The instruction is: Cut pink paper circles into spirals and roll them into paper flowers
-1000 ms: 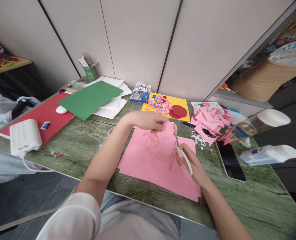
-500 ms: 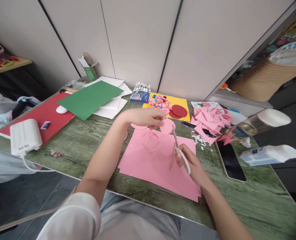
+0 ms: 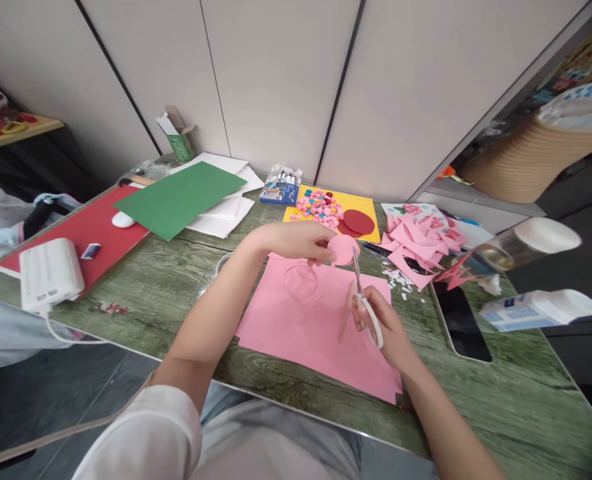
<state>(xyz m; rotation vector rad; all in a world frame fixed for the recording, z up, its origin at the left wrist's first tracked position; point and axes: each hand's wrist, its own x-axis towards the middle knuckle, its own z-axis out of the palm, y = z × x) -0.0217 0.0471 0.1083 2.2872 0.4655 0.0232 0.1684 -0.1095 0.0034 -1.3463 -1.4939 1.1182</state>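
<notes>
a: what do the hands have, from where you sit?

b: on my feed, the left hand (image 3: 296, 240) is pinched shut on a small pink paper circle (image 3: 345, 249), gripping its left edge and holding it just above the table. the right hand (image 3: 383, 328) is wrapped tight round the loops of a pair of white-handled scissors (image 3: 365, 303). the blades point away from the person, up to the circle's lower right edge. i cannot tell whether the tips touch the paper, or how far the blades are parted.

a: and under them?

b: a large pink paper sheet (image 3: 301, 327) lies flat on the green wood-grain table (image 3: 501, 393), near its front edge. a faint round outline shows in it just below the left hand. both hands are over that sheet, apart from each other.

a: what lies around?

b: to the right there is a heap of pink paper offcuts (image 3: 416, 243), a black phone (image 3: 461, 320) lying flat, and a white plastic bottle (image 3: 536, 310) on its side. behind the hands, a yellow paper sheet (image 3: 363, 200) carries small pink beads (image 3: 319, 205) and a dark red paper disc (image 3: 359, 221). far left lie a green paper sheet (image 3: 181, 197) and a white power bank (image 3: 51, 270).
</notes>
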